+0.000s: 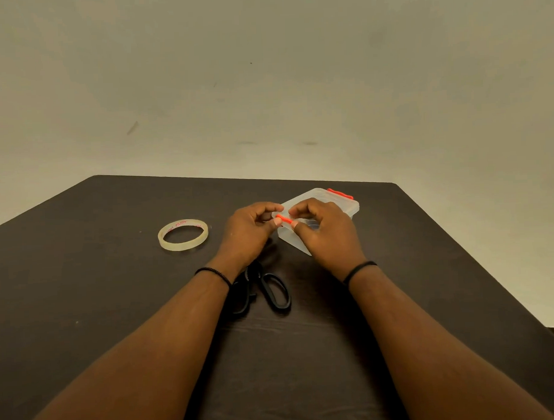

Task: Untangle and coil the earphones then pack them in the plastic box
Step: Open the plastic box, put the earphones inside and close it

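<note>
A small clear plastic box (pixel 344 206) with its lid down lies on the dark table, right of centre. It has an orange latch (pixel 340 193) at its far end and another orange latch (pixel 284 219) at its near end. My left hand (pixel 249 231) and my right hand (pixel 325 231) both pinch at the near latch with their fingertips. Something dark shows faintly through the box wall; I cannot tell if it is the earphones.
A roll of clear tape (pixel 183 234) lies flat to the left of my hands. Black-handled scissors (pixel 266 292) lie between my forearms, blades hidden under my left wrist. The dark table (pixel 84 295) ends at a plain wall behind.
</note>
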